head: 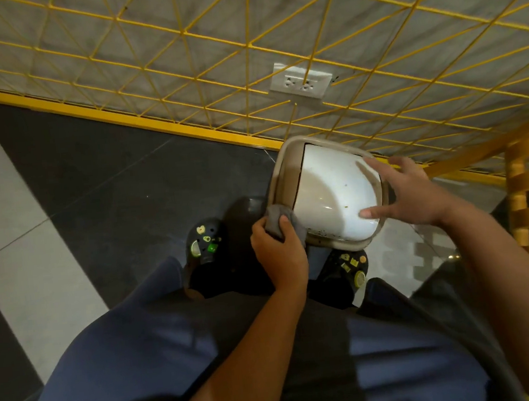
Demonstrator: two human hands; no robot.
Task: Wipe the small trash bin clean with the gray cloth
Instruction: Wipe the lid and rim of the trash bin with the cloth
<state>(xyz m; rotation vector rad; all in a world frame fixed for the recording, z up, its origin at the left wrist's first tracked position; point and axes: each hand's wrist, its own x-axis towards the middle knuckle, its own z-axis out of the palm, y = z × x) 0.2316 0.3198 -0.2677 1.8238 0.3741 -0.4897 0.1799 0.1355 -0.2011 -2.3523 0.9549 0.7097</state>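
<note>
Though the cloth [274,220] is already on the bin [277,183], most of the wiping looks left to do. Brown specks [346,207] dot the white lid [329,187], and dark grime [324,234] lines its 6 o'clock edge. The bin sits just right of centre, above the person's feet; whether it stands on the floor [93,184] or is lifted I cannot tell.

At its 8 o'clock corner the left hand [280,257] grips the bunched cloth against the beige rim. At 3 o'clock the right hand [417,192] is released, fingers spread and straight, tips touching the lid, seemingly steadying it. I judge the lid, the far rim and the hidden sides remain.

One shoe [204,245] lies at the bin's 8 o'clock. At 12, a socket [301,80] sits behind a yellow grid [175,31].
</note>
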